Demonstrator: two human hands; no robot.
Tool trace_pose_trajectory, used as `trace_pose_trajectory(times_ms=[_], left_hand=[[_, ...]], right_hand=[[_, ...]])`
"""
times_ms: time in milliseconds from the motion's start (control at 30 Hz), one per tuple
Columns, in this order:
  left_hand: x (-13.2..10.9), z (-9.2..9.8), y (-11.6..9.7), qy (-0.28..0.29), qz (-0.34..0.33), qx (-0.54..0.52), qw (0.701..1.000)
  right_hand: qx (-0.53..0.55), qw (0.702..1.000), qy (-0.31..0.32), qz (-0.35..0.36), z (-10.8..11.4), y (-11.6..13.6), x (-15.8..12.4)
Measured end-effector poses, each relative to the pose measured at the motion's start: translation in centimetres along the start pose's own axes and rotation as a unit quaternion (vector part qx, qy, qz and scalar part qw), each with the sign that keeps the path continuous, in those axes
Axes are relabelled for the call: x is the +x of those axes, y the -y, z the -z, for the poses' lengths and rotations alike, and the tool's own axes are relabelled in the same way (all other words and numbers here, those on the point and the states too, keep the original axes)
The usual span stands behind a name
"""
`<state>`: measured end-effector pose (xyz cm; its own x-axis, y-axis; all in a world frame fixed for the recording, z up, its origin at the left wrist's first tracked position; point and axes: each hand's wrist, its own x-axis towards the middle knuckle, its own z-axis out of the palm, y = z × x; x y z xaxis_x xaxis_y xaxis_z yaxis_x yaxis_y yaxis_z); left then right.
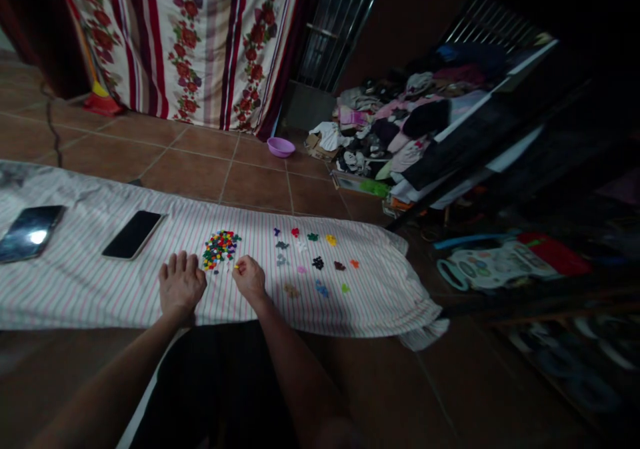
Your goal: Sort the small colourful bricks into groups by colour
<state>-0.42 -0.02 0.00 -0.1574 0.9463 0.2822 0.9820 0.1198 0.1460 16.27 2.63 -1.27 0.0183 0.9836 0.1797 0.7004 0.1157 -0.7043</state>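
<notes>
- Right hand (251, 277): fingertips pinched, apparently on a small yellow piece (237, 267), just beside the mixed-colour pile (219, 249).
- Left hand (181, 284): spread palm-down on striped cloth (135, 282), nothing visibly held.
- Step, likely: picking single pieces for colour sorting.
- Next move probably calls for carrying yellow rightward past other colour groups to the yellow cluster (331, 240), releasing without scattering.

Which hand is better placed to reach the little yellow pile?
Probably the right hand: it is nearer the yellow pile and seems to pinch a yellow piece. The left hand rests palm down on the striped cloth, farther away.
</notes>
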Motion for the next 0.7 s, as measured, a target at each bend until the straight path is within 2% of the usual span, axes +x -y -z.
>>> trace_pose_trajectory(times_ms=[233,367,467,700], left_hand=[[0.0,0.1,0.0,0.007,-0.004,0.004,1.000],[0.1,0.0,0.0,0.012,0.006,-0.005,1.000],[0.0,-0.1,0.0,0.001,0.005,-0.011,1.000],[-0.1,0.3,-0.1,0.002,-0.007,0.003,1.000]], right_hand=[[0.025,0.999,-0.014,-0.016,0.0,-0.2,0.0],[0.077,0.997,-0.007,-0.018,0.2,-0.8,0.4],[0.117,0.993,-0.005,-0.029,0.6,-1.3,0.7],[0.132,0.990,-0.039,-0.041,2.2,-2.6,1.9]])
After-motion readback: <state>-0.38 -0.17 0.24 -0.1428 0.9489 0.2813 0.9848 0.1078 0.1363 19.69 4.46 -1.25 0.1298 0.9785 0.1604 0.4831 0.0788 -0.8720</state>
